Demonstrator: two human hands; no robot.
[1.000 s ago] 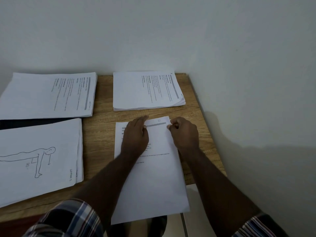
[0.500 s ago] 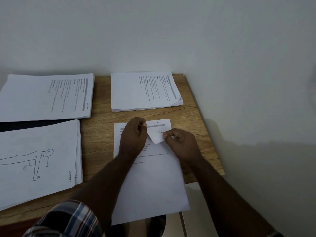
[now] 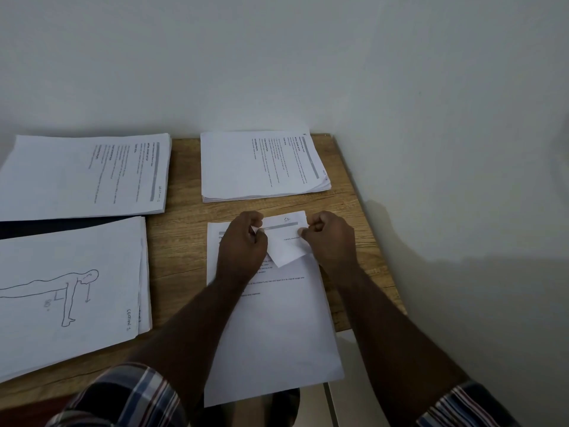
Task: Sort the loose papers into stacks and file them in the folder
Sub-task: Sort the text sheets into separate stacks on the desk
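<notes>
Both hands pinch the far edge of the top sheet [image 3: 289,241] of the near-right stack [image 3: 277,334]: the left hand [image 3: 243,245] at its left, the right hand [image 3: 328,238] at the folded-back right corner. The paper looks light and limp, creasing easily, so a far-edge pinch should peel it cleanly. Three other stacks lie left and far on the table [image 3: 181,229].
</notes>
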